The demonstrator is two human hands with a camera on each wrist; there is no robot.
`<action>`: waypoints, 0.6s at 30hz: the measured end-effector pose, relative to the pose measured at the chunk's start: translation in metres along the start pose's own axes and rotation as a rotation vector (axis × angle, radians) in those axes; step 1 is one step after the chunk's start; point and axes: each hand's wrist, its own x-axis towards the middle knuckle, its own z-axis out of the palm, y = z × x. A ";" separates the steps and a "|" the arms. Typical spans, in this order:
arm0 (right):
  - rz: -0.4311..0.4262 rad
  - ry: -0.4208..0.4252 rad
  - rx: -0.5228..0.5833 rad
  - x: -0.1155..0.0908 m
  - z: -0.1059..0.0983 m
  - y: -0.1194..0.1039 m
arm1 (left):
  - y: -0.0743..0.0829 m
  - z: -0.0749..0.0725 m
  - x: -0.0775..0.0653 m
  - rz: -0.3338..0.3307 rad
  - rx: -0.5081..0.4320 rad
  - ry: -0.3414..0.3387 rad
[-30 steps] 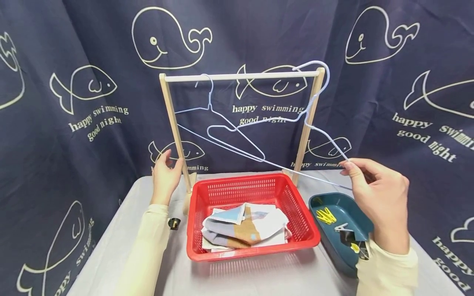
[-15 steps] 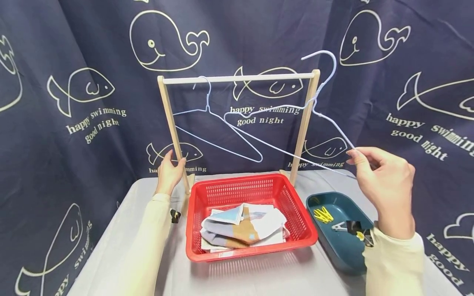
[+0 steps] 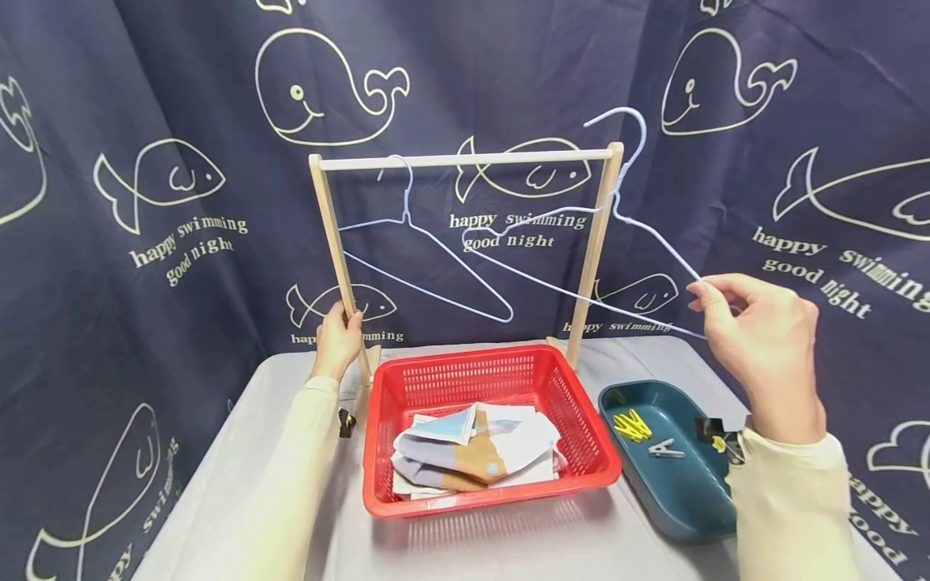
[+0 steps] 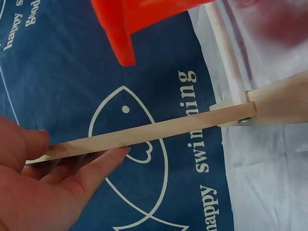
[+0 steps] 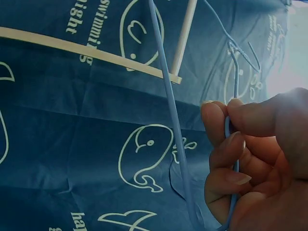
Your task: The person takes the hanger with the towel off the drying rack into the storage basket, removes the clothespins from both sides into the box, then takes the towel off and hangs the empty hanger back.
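Observation:
My right hand (image 3: 766, 347) pinches a light blue wire hanger (image 3: 657, 234) near one end of its frame, with fingers curled round the wire in the right wrist view. The hanger is raised and tilted, its hook just above the right end of the rack's white rail (image 3: 501, 158). With thumb and fingers on either side, my left hand (image 3: 338, 343) grips the left post (image 4: 144, 132) of the wooden rack. A second blue hanger (image 3: 458, 262) hangs from the rail towards the left.
Before the rack stands a red basket (image 3: 610, 476) with folded printed cloths (image 3: 501, 452) inside. A dark teal tray (image 3: 676, 504) to its right holds yellow clips (image 3: 632, 425) and a pale clip (image 3: 664, 449). Dark fish-printed curtain (image 3: 182, 73) hangs behind.
My right hand has moved up and right, drawing the held hanger away from the hanging one; its hook rose, then dipped slightly. My left hand has closed onto the post.

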 end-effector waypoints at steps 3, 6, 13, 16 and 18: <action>-0.007 -0.038 -0.024 0.005 0.006 0.000 | -0.002 -0.001 -0.001 0.003 -0.008 0.024; -0.029 -0.057 -0.035 0.011 0.011 -0.001 | -0.003 -0.001 -0.002 0.003 -0.021 0.036; -0.063 -0.102 -0.032 0.030 0.024 -0.007 | -0.003 -0.001 -0.002 -0.002 -0.028 0.023; -0.074 -0.122 -0.031 0.038 0.033 -0.009 | -0.003 -0.001 -0.001 -0.005 -0.031 0.020; -0.073 -0.141 -0.037 0.044 0.038 -0.010 | -0.002 0.000 -0.001 -0.003 -0.037 0.016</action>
